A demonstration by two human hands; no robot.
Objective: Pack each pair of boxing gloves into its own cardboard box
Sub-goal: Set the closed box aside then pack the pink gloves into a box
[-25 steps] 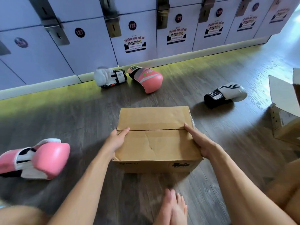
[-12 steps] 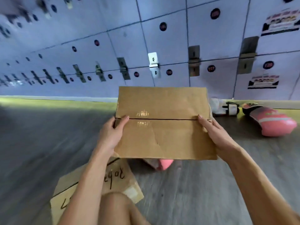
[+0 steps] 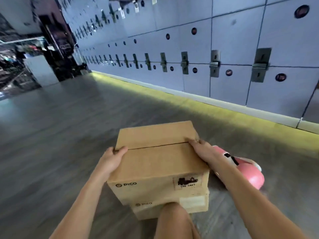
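A closed cardboard box marked PICO sits on top of a second cardboard box on the floor in front of me. My left hand grips its left edge, thumb on the top flaps. My right hand holds the right edge with fingers over the flap seam. A pink boxing glove lies on the floor just right of the boxes, partly behind my right forearm.
A long wall of blue lockers runs along the right, with a yellow-lit floor strip at its base. Grey wooden floor stretches to the left. My knee is in front of the lower box.
I have carried the closed box to the left and set it down on another box. The view swung left, so the other gloves left the frame.
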